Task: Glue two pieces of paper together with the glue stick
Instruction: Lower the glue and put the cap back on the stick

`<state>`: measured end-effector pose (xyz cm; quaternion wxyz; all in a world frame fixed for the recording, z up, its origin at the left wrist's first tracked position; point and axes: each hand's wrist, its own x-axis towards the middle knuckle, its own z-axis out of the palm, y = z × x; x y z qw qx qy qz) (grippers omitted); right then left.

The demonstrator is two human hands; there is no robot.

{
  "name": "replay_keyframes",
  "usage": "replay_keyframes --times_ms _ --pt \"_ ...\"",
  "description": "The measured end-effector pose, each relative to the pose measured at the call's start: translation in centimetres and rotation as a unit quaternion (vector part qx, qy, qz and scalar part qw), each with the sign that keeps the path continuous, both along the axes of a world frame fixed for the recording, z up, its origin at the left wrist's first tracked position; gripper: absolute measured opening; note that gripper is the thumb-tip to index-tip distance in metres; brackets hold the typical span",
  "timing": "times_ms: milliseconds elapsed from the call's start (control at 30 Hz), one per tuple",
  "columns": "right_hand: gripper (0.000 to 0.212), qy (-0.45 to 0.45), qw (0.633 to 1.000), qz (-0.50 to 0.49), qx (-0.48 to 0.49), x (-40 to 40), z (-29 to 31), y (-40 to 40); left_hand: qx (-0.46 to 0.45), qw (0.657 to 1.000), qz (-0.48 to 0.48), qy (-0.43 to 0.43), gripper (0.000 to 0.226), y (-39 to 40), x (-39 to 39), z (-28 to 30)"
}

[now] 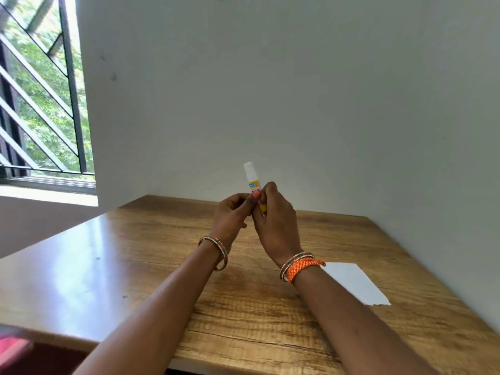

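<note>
Above a glossy wooden table (pixel 113 277), the left hand (pixel 230 215) pinches a white and yellow glue stick (pixel 251 180), held upright; the right hand (pixel 273 215) curls around its base. A white paper sheet (pixel 354 284) lies flat at right.

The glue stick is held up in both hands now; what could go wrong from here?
The glue stick is held above the table by both the left hand and right hand, so it might slip and fall. Only one paper shows, beside the right wrist, which could brush it away.
</note>
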<state>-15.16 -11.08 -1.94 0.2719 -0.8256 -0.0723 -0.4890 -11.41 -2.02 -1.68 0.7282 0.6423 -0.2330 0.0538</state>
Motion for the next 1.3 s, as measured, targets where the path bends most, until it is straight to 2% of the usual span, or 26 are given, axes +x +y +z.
replay_keyframes --times_ms 200,300,433,600,633,700,800,867,933,1000,1100,1200,1300 --pt "0.023 -0.018 0.998 0.053 0.01 0.2 -0.4 0.6 -0.06 0.997 -0.016 0.047 0.029 0.7 0.5 0.3" --pt "0.017 -0.031 0.999 0.045 -0.004 -0.1 -0.3 1.0 -0.078 0.994 -0.03 0.068 0.033 0.8 0.5 0.4" --pt "0.018 -0.065 0.996 0.004 -0.066 -0.6 0.2 0.7 -0.087 0.991 -0.023 0.094 0.041 0.7 0.3 0.7" --pt "0.014 -0.071 0.985 -0.024 -0.153 -0.5 0.3 0.0 -0.108 0.988 -0.054 0.099 0.027 0.8 0.6 0.6" --pt "0.012 -0.058 0.989 -0.013 -0.137 -0.4 0.2 0.0 -0.114 0.986 -0.065 0.099 0.025 0.9 0.7 0.6" --pt "0.013 -0.024 0.998 0.053 -0.018 -0.4 0.1 0.3 -0.116 0.984 -0.089 0.105 0.027 1.1 0.7 0.7" --pt "0.02 -0.005 0.972 0.151 0.181 -0.5 0.1 1.4 -0.119 0.977 -0.13 0.118 0.028 1.5 0.7 0.9" --pt "0.02 -0.001 0.963 0.165 0.211 -0.6 0.2 1.6 -0.124 0.972 -0.157 0.122 0.027 1.7 0.7 0.9" --pt "0.018 -0.007 0.981 0.127 0.143 -0.6 0.3 1.4 -0.122 0.97 -0.172 0.122 0.028 1.8 0.8 0.9" --pt "0.015 -0.014 0.999 0.05 0.014 -0.6 0.3 0.8 -0.122 0.968 -0.18 0.126 0.028 1.7 0.7 0.9" --pt "0.019 -0.029 0.996 -0.005 -0.087 -0.5 0.1 0.5 -0.124 0.97 -0.164 0.127 0.025 1.7 0.8 1.0" --pt "0.018 -0.032 0.995 0.016 -0.09 -0.3 0.0 0.7 -0.119 0.975 -0.148 0.115 0.024 1.8 1.0 0.9" --pt "0.013 -0.004 0.994 0.101 0.042 -0.5 0.2 1.0 -0.13 0.971 -0.169 0.11 0.025 2.1 1.2 0.9"
